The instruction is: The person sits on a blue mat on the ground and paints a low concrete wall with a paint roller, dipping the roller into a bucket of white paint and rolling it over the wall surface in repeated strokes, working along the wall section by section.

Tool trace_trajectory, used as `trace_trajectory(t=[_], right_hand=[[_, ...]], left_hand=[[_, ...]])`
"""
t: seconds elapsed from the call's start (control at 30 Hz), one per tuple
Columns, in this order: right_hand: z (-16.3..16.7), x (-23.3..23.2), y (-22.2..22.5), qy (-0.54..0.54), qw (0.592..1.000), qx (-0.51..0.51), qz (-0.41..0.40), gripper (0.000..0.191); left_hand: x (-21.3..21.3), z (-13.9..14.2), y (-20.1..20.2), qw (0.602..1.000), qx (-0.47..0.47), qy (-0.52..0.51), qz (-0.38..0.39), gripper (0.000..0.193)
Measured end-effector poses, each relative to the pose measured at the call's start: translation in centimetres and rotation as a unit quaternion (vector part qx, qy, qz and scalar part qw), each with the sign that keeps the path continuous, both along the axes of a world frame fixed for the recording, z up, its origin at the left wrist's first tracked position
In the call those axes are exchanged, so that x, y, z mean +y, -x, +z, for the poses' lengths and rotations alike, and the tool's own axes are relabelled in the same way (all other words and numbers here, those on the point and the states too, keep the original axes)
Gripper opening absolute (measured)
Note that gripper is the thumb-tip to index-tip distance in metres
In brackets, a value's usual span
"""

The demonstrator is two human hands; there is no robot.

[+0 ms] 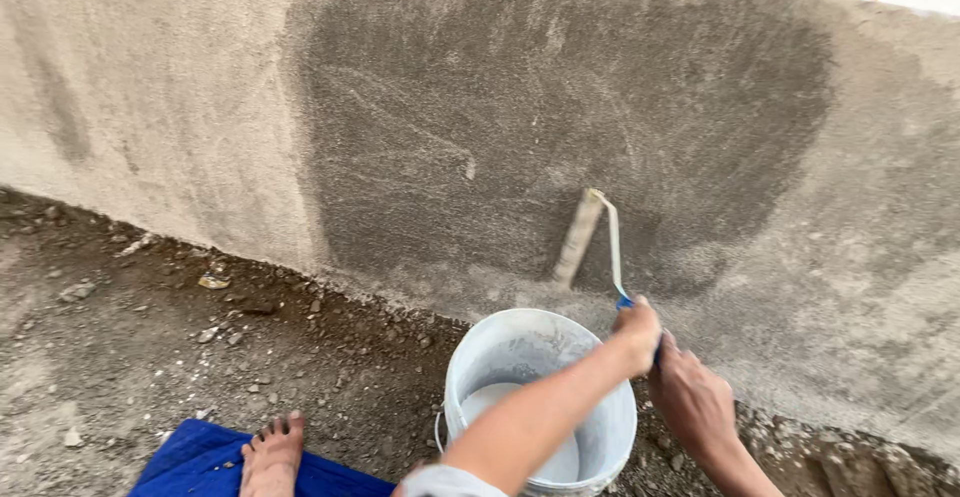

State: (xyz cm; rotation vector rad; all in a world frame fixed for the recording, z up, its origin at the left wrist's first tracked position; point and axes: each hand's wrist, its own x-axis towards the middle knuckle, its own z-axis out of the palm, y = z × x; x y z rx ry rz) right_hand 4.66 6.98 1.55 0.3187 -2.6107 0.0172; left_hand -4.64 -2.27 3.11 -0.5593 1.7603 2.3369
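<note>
Nearest the camera, one blue cloth (190,462) lies on the dirt floor (120,357) at lower left. One bare foot (270,455) rests on it, toes pointing toward the wall.

Just right of the cloth stands one white bucket (505,352), upright on the floor, close to the foot of the wall. Pale liquid (485,402) shows in its bottom. One thin wire bail hangs at its left side. A forearm crosses in front of the bucket's right half and hides part of the rim.

Two hands are in view, both at the right of the bucket and just above its rim. The left hand (637,332) is closed tight around the blue grip of one paint roller (580,237). The right hand (692,402) sits directly behind it, nearer the camera, fingers curled; it touches the left hand at the end of the grip, but whether it clasps the handle itself cannot be told.

The roller's thin metal frame rises from the grip up and slightly left. Its one sleeve, pale and soiled, lies tilted against the wall (180,137), above and beyond the bucket.

The wall is rough grey render. One large dark damp patch (560,107) covers its middle, around the roller; the areas left and right are lighter and dry.

Loose stones (215,335) and rubble are scattered along the wall's base; too many to count.
</note>
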Motion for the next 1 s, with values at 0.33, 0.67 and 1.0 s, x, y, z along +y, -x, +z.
trace_trajectory(t=[0.33,0.67,1.0], right_hand=[[6.5,-19.3,4.1,0.041,0.978,0.036,0.200,0.019],[8.6,-35.5,9.2,-0.011,0.967,0.002,0.253,0.039],[9.8,-28.1,8.7,-0.039,0.972,0.034,0.229,0.013]], left_hand=[[-21.7,4.3,5.8,0.995,0.001,-0.078,0.057,0.053],[-38.9,7.4,6.1,0.972,0.056,0.002,0.229,0.051],[-31.2,6.5,7.6,0.966,0.095,-0.088,0.225,0.061]])
